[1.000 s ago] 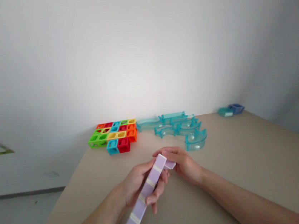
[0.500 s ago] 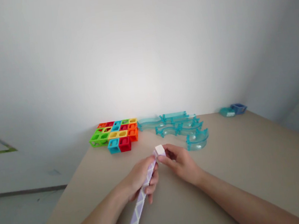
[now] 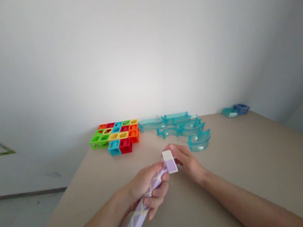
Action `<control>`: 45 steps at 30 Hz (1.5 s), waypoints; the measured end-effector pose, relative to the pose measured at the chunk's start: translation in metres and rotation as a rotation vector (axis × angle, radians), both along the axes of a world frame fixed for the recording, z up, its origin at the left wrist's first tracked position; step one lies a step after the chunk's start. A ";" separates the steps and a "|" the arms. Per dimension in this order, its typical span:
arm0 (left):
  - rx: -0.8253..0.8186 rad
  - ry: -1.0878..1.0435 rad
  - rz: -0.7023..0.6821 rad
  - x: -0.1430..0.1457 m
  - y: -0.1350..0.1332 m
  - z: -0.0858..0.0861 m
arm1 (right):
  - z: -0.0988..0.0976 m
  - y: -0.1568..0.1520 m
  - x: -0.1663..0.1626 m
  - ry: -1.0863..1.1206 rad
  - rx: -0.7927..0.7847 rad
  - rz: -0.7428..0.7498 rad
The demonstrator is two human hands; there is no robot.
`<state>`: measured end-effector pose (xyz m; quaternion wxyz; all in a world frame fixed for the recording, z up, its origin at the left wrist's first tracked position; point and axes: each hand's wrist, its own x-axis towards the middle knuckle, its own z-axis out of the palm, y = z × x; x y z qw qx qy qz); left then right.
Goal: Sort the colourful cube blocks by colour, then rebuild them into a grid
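Note:
A long lavender-and-white twisty snake puzzle [image 3: 137, 219] slants up from the bottom edge over the tabletop. My left hand [image 3: 149, 188] is wrapped round its upper stretch, thumb on top and fingers curled beneath. At the upper end, a white-tipped segment [image 3: 169, 162] sits turned at an angle to the straight run. My right hand [image 3: 185, 160] is closed at this end segment from the right, with fingers behind it; their exact contact is partly hidden.
Several colourful hollow cube blocks [image 3: 119, 136] stand together at the back left. Translucent teal track pieces [image 3: 180, 126] lie beside them. A blue square piece [image 3: 241, 109] and another teal piece [image 3: 229, 112] rest at the far right, by the wall.
The puzzle's end segment has turned, now showing a lavender side below its white tip. Both hands have shifted slightly right, and the left hand's fingers have moved a little lower.

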<state>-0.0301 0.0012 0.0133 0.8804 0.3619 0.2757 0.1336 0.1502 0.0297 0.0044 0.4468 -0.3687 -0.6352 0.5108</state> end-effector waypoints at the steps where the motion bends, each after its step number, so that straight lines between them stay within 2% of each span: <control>1: -0.052 -0.052 -0.009 -0.001 0.003 -0.001 | 0.002 -0.002 0.001 0.018 0.050 0.081; 4: -0.156 -0.126 -0.055 -0.004 0.009 -0.006 | 0.009 -0.009 0.000 -0.056 0.201 0.151; 7: -0.197 -0.142 -0.131 -0.002 0.010 -0.006 | 0.012 -0.013 -0.002 -0.156 0.352 0.044; 10: -0.116 -0.083 -0.075 0.003 0.003 0.000 | 0.011 -0.014 -0.005 -0.202 0.443 -0.058; 12: 0.036 0.007 0.035 0.008 -0.004 0.004 | 0.008 -0.013 -0.008 -0.214 0.318 -0.138; 14: 0.203 0.125 0.119 0.012 -0.010 0.003 | 0.005 -0.012 -0.013 -0.202 0.048 -0.195; 16: 0.319 0.241 0.158 0.016 -0.013 -0.002 | 0.003 -0.011 -0.016 -0.157 -0.246 -0.189; 18: 0.367 0.311 0.173 0.018 -0.013 -0.007 | 0.002 -0.010 -0.018 -0.086 -0.443 -0.148; 20: 0.371 0.316 0.185 0.019 -0.012 -0.009 | 0.003 -0.009 -0.018 0.018 -0.527 -0.111; 22: 0.341 0.289 0.196 0.018 -0.010 -0.007 | 0.003 -0.008 -0.017 0.128 -0.544 -0.074; 26: 0.289 0.253 0.203 0.010 -0.006 0.004 | -0.002 -0.004 -0.012 0.182 -0.477 -0.018; 28: 0.280 0.231 0.169 0.006 -0.005 0.007 | -0.003 -0.001 -0.007 0.128 -0.313 -0.063; 30: 0.253 0.176 0.123 0.002 -0.003 0.006 | -0.001 0.000 0.001 0.054 -0.042 -0.053; 32: 0.210 0.101 0.106 0.000 -0.001 0.004 | 0.005 0.001 0.009 -0.029 0.203 0.092; 35: 0.150 0.025 0.110 -0.002 0.000 -0.001 | 0.014 0.003 0.018 -0.127 0.363 0.295; 38: 0.110 0.027 0.097 -0.002 -0.002 0.000 | 0.017 0.005 0.021 -0.188 0.372 0.307; 41: 0.100 0.048 0.131 -0.002 -0.006 0.007 | 0.014 0.007 0.018 -0.227 0.274 0.248; 45: 0.191 0.033 0.275 -0.005 -0.006 0.015 | 0.007 0.011 0.013 -0.262 0.072 -0.008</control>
